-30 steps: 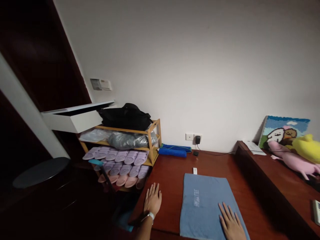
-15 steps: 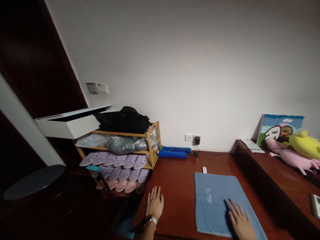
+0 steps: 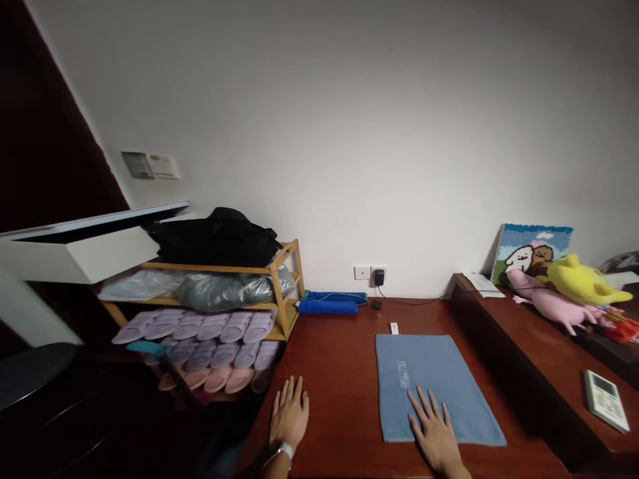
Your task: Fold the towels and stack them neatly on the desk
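Observation:
A blue towel lies spread flat on the brown table, with pale lettering on its left part and a small white tag at its far edge. My right hand rests on the towel's near edge, palm down, fingers spread. To the left, my left hand lies flat on the bare wood near the table's left edge, its fingers stretched out and holding nothing. A watch with a light band circles the left wrist.
Blue rolled cloths lie at the table's back. A black plug sits in the wall socket. Left stands a wooden rack with slippers and a black bag. Plush toys and a remote occupy the raised surface at right.
The view has turned to the right, so the scene shifts left. My right hand has moved left across the towel, near its middle front. My left hand stays flat on the table.

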The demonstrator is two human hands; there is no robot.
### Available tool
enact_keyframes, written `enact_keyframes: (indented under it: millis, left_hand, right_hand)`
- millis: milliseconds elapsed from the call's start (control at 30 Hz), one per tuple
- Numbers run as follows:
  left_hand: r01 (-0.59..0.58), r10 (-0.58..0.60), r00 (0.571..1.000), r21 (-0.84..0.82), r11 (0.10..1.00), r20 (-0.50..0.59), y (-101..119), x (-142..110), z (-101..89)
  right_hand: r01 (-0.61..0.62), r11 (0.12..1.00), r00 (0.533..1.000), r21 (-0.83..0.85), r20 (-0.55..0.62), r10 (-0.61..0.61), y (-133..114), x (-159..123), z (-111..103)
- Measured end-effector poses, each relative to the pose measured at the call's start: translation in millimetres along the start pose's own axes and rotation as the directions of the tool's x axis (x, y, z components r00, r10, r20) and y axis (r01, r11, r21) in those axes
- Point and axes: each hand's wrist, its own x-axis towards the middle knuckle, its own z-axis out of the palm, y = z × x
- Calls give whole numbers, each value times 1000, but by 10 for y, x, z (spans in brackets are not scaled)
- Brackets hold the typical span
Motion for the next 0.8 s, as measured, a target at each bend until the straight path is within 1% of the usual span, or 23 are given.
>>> enact_keyframes:
  millis: [100,167,233,300,367,467,567,667,800]
  left_hand:
    - [2,-3,1000,11,1000,26,31,-2,-72]
    - [2,-2,999,8,1000,32,46,-7,-115]
    - [2,-2,999,5,1000,32,54,-12,-142]
    - [5,-5,999,4,1000,32,57,-14,-151]
    - [7,-7,999,-2,1000,31,56,-14,-145]
    - [5,-5,1000,-20,1000,16,46,-13,-119]
    - [-1,1,1000,-34,999,8,31,-15,-97]
    - [0,1,1000,-34,999,9,27,-21,-108]
    - [17,-16,1000,-36,999,21,39,-37,-154]
  right_hand:
    - [-11,999,999,-30,37,12,97,187,-137]
    - [-6,999,998,-37,68,9,163,244,-229]
    - [4,999,996,-32,90,-1,224,214,-295]
    - [6,1000,996,-20,84,-4,273,90,-304]
    - [2,1000,999,-10,45,-1,315,-103,-236]
    - [-1,1000,1000,-15,-25,0,381,-417,-28]
    - [-27,999,996,-28,-87,24,436,-606,165]
    - [-56,998,991,-32,-127,52,437,-617,214]
    - [-107,994,992,-38,-67,104,410,-425,138]
